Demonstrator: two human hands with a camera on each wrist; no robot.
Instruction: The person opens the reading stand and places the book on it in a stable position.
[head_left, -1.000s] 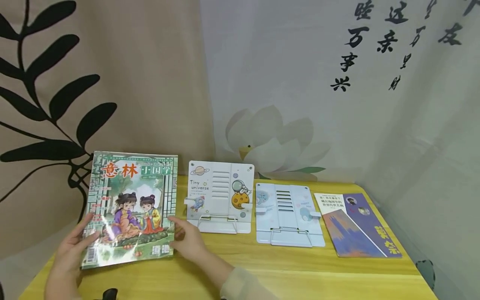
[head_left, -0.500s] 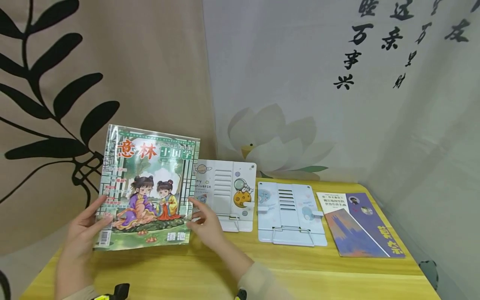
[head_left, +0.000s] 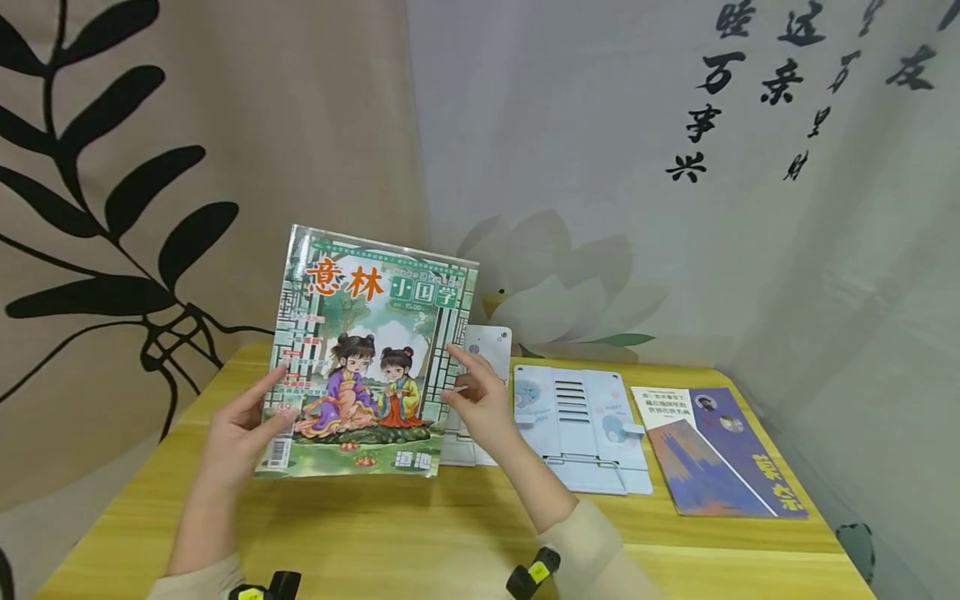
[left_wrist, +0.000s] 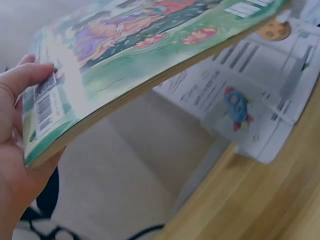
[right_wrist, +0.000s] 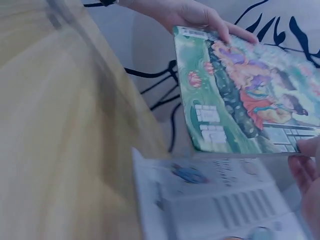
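Both hands hold up a glossy magazine (head_left: pixel 360 358) with a green cover showing two cartoon children. My left hand (head_left: pixel 243 429) grips its left edge, thumb on the cover, fingers behind. At the opposite edge, my right hand (head_left: pixel 483 400) pinches the magazine between thumb and fingers. In the left wrist view the lower edge and barcode of the magazine (left_wrist: pixel 130 80) are lifted above the table. Behind it stands a white book stand (head_left: pixel 487 350) with space drawings, mostly hidden in the head view; the right wrist view shows this stand (right_wrist: pixel 225 200) just below the magazine.
Right of it is a second, pale blue book stand (head_left: pixel 577 425) with slots and a wire ledge. Farther right lies a purple and white book (head_left: pixel 723 450) on the yellow wooden table (head_left: pixel 420 550). A printed curtain (head_left: pixel 322 125) hangs behind the table.
The magazine has moved up and to the right in both hands, from the left end of the table to in front of the space-patterned stand, and now tilts slightly.
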